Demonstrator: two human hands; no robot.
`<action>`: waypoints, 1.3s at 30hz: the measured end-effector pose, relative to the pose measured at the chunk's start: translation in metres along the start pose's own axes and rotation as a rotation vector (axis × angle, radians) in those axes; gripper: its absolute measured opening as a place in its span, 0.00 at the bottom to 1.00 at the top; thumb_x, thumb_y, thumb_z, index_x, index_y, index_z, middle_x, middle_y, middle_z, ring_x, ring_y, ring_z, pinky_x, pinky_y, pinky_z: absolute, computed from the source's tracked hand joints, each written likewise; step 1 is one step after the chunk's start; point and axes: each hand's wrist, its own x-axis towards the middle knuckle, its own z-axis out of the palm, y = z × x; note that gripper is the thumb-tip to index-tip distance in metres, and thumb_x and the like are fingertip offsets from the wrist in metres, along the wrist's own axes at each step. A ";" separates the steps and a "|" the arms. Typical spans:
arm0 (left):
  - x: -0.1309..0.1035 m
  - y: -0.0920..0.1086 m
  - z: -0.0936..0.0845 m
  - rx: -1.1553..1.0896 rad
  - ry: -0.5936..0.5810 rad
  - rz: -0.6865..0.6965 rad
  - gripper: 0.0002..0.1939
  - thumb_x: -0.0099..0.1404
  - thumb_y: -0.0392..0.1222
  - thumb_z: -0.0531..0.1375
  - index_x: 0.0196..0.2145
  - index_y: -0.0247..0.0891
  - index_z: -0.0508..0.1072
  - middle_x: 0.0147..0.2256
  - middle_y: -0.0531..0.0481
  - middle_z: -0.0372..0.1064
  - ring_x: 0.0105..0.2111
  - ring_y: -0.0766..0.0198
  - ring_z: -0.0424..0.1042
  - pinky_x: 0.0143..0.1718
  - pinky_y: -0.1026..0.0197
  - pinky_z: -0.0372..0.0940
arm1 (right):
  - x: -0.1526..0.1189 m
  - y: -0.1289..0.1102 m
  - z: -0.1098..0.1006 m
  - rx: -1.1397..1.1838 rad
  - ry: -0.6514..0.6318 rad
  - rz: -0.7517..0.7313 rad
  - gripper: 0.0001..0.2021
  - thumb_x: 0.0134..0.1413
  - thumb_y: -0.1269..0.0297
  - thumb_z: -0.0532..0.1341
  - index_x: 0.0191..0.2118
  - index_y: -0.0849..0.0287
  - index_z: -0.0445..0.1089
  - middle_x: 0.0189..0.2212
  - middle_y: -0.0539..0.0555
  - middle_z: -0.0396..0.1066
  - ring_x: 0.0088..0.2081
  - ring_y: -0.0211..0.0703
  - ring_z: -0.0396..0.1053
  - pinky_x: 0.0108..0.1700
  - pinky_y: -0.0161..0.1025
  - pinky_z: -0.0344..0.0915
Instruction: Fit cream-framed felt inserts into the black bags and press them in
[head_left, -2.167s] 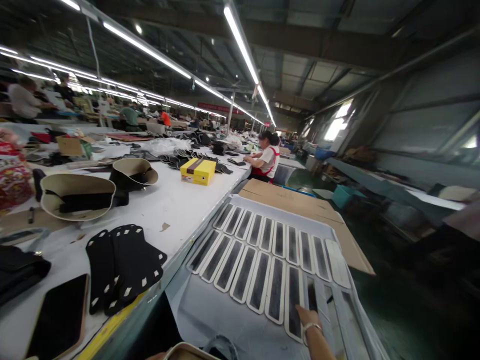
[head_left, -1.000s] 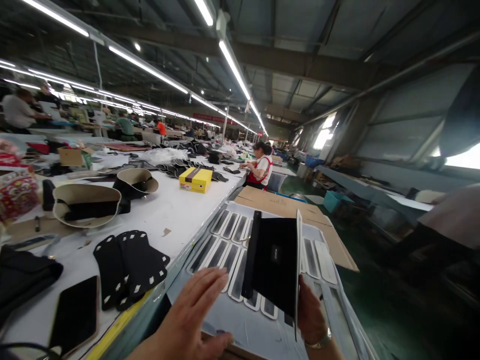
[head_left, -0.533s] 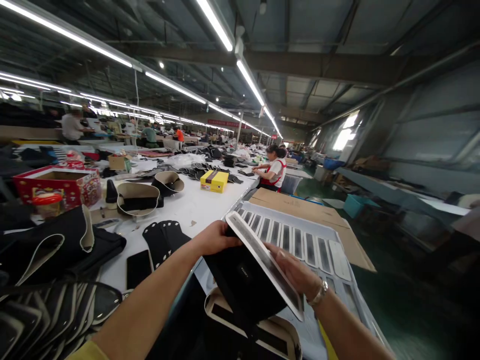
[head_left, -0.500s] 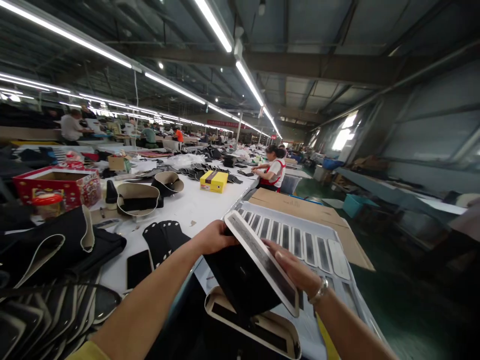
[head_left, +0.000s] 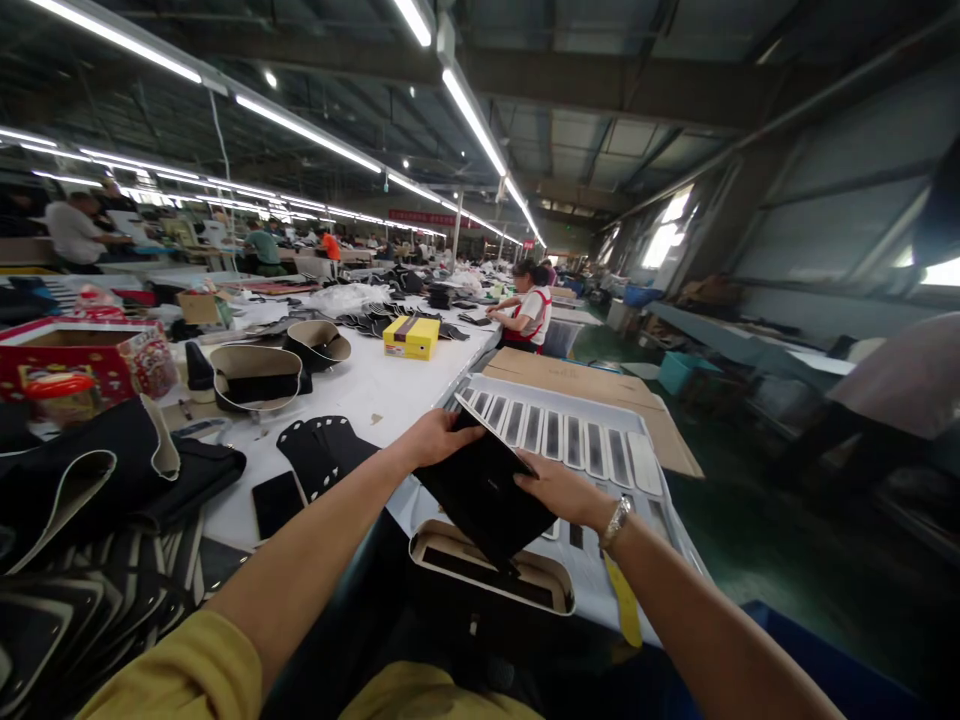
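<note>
Between my two hands is a black bag piece (head_left: 489,495), held tilted, with a pale strip along its top edge. My left hand (head_left: 439,437) is closed on its upper left corner. On the right side, my right hand (head_left: 562,490) grips the edge, thumb on the black face and fingers hidden behind. Just below it, nearest my body, stands a black bag body (head_left: 450,595) with a beige rim and an open top. Beyond my right hand, several dark strips with pale borders (head_left: 553,436) lie in a row on a plastic-covered surface.
A flat cardboard sheet (head_left: 577,370) lies past the strips. On the white table (head_left: 367,400) are a yellow box (head_left: 411,337), black cut pieces (head_left: 322,450), a phone (head_left: 277,503) and rolled bag parts (head_left: 255,375). A co-worker (head_left: 529,308) works farther along its edge.
The held bag piece has turned, so its pale-bordered strip now shows nearly edge-on and its black face more fully. My right hand has moved from the strip to the piece's right edge.
</note>
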 end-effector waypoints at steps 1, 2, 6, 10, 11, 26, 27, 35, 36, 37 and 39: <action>-0.001 -0.004 -0.001 -0.008 -0.059 0.022 0.24 0.55 0.55 0.59 0.38 0.31 0.73 0.32 0.48 0.74 0.32 0.58 0.72 0.34 0.61 0.66 | -0.001 0.002 0.000 -0.008 0.003 0.020 0.20 0.55 0.67 0.52 0.54 0.63 0.61 0.47 0.57 0.68 0.47 0.47 0.66 0.51 0.44 0.60; -0.003 -0.009 -0.002 -0.016 -0.128 0.046 0.24 0.53 0.53 0.61 0.40 0.31 0.73 0.34 0.48 0.74 0.34 0.58 0.72 0.36 0.61 0.66 | -0.003 0.005 0.000 -0.018 0.008 0.045 0.21 0.55 0.67 0.52 0.56 0.63 0.59 0.49 0.58 0.67 0.48 0.48 0.66 0.51 0.44 0.59; -0.013 -0.032 -0.004 0.147 -0.297 0.067 0.18 0.48 0.45 0.65 0.36 0.32 0.74 0.31 0.52 0.74 0.33 0.61 0.71 0.34 0.65 0.64 | -0.014 0.011 0.006 -0.004 0.070 0.107 0.27 0.56 0.63 0.53 0.61 0.62 0.50 0.52 0.60 0.65 0.48 0.49 0.66 0.51 0.46 0.60; -0.024 -0.046 0.006 0.382 -0.244 0.063 0.12 0.54 0.44 0.60 0.30 0.32 0.76 0.24 0.54 0.71 0.28 0.63 0.70 0.29 0.67 0.61 | -0.025 0.015 0.014 -0.004 0.046 0.078 0.28 0.52 0.63 0.56 0.59 0.61 0.54 0.52 0.58 0.64 0.48 0.49 0.66 0.52 0.46 0.60; -0.027 -0.047 0.009 0.413 -0.222 0.055 0.11 0.54 0.44 0.59 0.30 0.32 0.76 0.23 0.54 0.70 0.28 0.63 0.69 0.29 0.67 0.61 | -0.027 0.016 0.017 -0.024 0.046 0.060 0.28 0.51 0.63 0.57 0.59 0.61 0.54 0.53 0.58 0.63 0.50 0.50 0.65 0.53 0.47 0.60; -0.039 -0.053 0.036 0.854 -0.292 0.036 0.12 0.55 0.45 0.61 0.30 0.33 0.76 0.31 0.39 0.73 0.36 0.51 0.72 0.37 0.58 0.64 | -0.045 0.032 0.073 -0.090 0.034 0.112 0.29 0.51 0.67 0.57 0.59 0.62 0.52 0.52 0.61 0.61 0.52 0.50 0.61 0.54 0.45 0.57; -0.037 -0.058 0.040 0.860 -0.313 0.035 0.12 0.54 0.46 0.62 0.29 0.33 0.77 0.30 0.40 0.73 0.35 0.51 0.72 0.35 0.59 0.64 | -0.046 0.031 0.075 -0.114 0.033 0.124 0.29 0.51 0.68 0.57 0.59 0.63 0.52 0.52 0.61 0.61 0.51 0.50 0.61 0.53 0.45 0.57; -0.038 -0.078 0.071 0.862 -0.349 0.056 0.11 0.51 0.45 0.64 0.31 0.34 0.76 0.34 0.41 0.74 0.38 0.53 0.72 0.38 0.61 0.64 | -0.067 0.041 0.091 -0.343 0.053 0.081 0.35 0.48 0.74 0.56 0.63 0.65 0.44 0.47 0.63 0.61 0.49 0.52 0.60 0.52 0.47 0.58; -0.039 -0.077 0.073 0.865 -0.350 0.067 0.11 0.51 0.44 0.64 0.31 0.34 0.76 0.34 0.40 0.73 0.40 0.51 0.71 0.39 0.59 0.64 | -0.069 0.042 0.093 -0.360 0.059 0.065 0.36 0.47 0.75 0.56 0.63 0.65 0.44 0.47 0.62 0.61 0.49 0.52 0.59 0.53 0.47 0.57; -0.039 -0.076 0.074 0.866 -0.356 0.074 0.12 0.50 0.44 0.65 0.30 0.33 0.76 0.34 0.38 0.73 0.40 0.49 0.71 0.39 0.58 0.64 | -0.072 0.042 0.093 -0.374 0.066 0.053 0.36 0.46 0.76 0.55 0.63 0.65 0.44 0.47 0.62 0.61 0.49 0.51 0.59 0.53 0.46 0.57; -0.040 -0.075 0.076 0.862 -0.381 0.083 0.12 0.49 0.44 0.65 0.27 0.32 0.76 0.32 0.37 0.73 0.38 0.47 0.72 0.36 0.56 0.65 | -0.076 0.043 0.090 -0.397 0.073 0.047 0.37 0.44 0.77 0.54 0.63 0.64 0.43 0.46 0.61 0.61 0.49 0.51 0.59 0.53 0.46 0.58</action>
